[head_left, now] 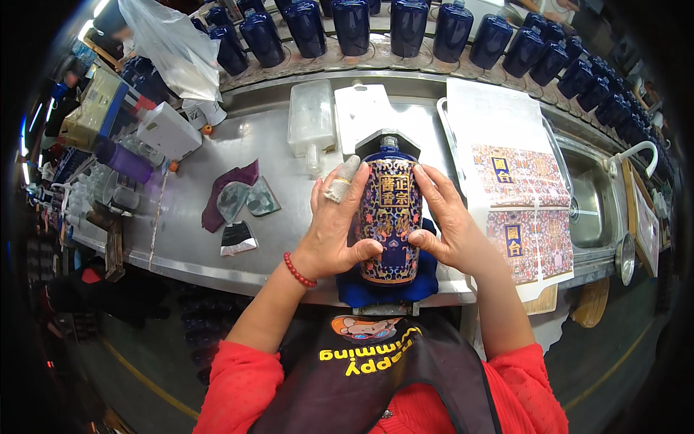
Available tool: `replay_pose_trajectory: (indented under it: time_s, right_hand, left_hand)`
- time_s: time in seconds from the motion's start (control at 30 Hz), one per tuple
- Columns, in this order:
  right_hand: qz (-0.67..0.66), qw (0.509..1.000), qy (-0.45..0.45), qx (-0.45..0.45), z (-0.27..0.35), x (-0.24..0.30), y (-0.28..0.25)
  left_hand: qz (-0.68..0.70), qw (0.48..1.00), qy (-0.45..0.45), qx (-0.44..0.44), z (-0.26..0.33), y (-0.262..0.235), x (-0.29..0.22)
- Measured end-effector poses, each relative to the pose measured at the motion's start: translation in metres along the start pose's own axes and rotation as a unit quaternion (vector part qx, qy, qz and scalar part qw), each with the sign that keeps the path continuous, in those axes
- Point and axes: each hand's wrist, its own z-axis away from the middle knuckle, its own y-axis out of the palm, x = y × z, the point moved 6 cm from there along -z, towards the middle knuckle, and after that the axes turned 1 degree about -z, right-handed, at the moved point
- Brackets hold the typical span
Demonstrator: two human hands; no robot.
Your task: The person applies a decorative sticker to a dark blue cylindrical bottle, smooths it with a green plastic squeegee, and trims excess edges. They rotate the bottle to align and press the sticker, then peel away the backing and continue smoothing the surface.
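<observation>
1. The blue bottle (390, 217) lies on a blue cloth (426, 286) at the near edge of the bench (217, 239), neck pointing away.
2. The left hand (334, 230) wraps its left side, thumb pressing the patterned label.
3. The right hand (442, 220) grips the right side the same way.
4. I think both thumbs should rub from the middle outward, slow and even, so no bubbles stay.
5. Spare label sheets (524, 210) lie just to the right.
6. Hold the bottle steady so it cannot roll.
</observation>
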Motion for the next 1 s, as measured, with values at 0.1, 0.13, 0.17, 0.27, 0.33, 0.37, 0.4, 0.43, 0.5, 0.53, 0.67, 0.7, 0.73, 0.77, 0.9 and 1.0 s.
replay_pose_trajectory:
  time_s: [0.1,0.13,0.17,0.27,0.33,0.37,0.4,0.43,0.5,0.53,0.67,0.7,0.73,0.77,0.9,1.0]
  right_hand:
    - [0.006,1.0,-0.003,0.001,-0.0003,0.0023,-0.0011]
    - [0.009,1.0,-0.008,-0.001,-0.0005,0.0036,-0.0014]
    - [0.007,1.0,-0.005,0.0,-0.0008,0.0039,-0.0012]
    - [0.008,1.0,-0.006,0.0,-0.0012,0.005,-0.0007]
    - [0.019,1.0,-0.013,0.0,-0.0011,0.0057,-0.0005]
    - [0.018,1.0,-0.011,0.002,-0.0013,0.005,-0.0004]
    - [0.017,1.0,-0.013,0.003,-0.0015,0.0047,-0.0004]
    - [0.016,1.0,-0.014,0.004,-0.0013,0.0047,-0.0003]
    - [0.004,1.0,-0.011,0.006,-0.0004,0.0044,-0.0005]
    - [-0.001,1.0,-0.01,0.006,-0.0001,0.0043,-0.0007]
    - [-0.005,1.0,-0.025,0.006,-0.0002,0.0062,-0.0016]
    - [0.004,1.0,-0.027,0.012,-0.001,0.0059,-0.002]
    - [0.01,0.999,-0.026,0.015,-0.0011,0.0057,-0.0026]
    - [-0.015,0.999,-0.026,0.011,-0.0022,0.0052,-0.0031]
    - [0.001,0.999,0.004,0.047,-0.0033,0.0015,-0.0014]
    - [0.012,0.999,-0.002,0.046,-0.0041,0.0021,-0.0021]
  left_hand:
    - [0.003,1.0,0.003,-0.005,-0.0002,0.0008,0.0009]
    - [0.004,1.0,0.005,-0.005,-0.0004,0.0007,0.0012]
    - [0.005,1.0,0.007,-0.005,-0.0007,0.0004,0.0014]
    - [0.008,1.0,0.007,0.003,-0.0013,-0.0002,0.0023]
    - [0.009,1.0,0.006,0.007,-0.0012,-0.0004,0.0024]
    - [0.008,1.0,0.004,0.008,-0.0008,-0.0003,0.0022]
    - [0.008,1.0,0.003,0.008,-0.0002,0.0,0.0022]
    - [0.009,1.0,0.002,0.01,0.0002,0.0003,0.0023]
    - [0.013,1.0,0.0,0.013,0.0006,0.0011,0.0031]
    - [0.013,1.0,0.0,0.012,0.0008,0.001,0.0035]
    - [0.0,1.0,0.019,0.001,0.0004,-0.0008,0.0041]
    - [-0.005,1.0,0.028,0.001,0.0004,-0.0011,0.0038]
    - [-0.007,1.0,0.026,0.004,0.0008,-0.0006,0.0046]
    - [-0.008,1.0,0.022,0.009,0.0015,0.0002,0.0055]
    - [-0.015,1.0,0.024,0.009,0.0019,0.0023,0.0087]
    - [-0.002,1.0,0.027,-0.004,0.0022,0.0023,0.0101]
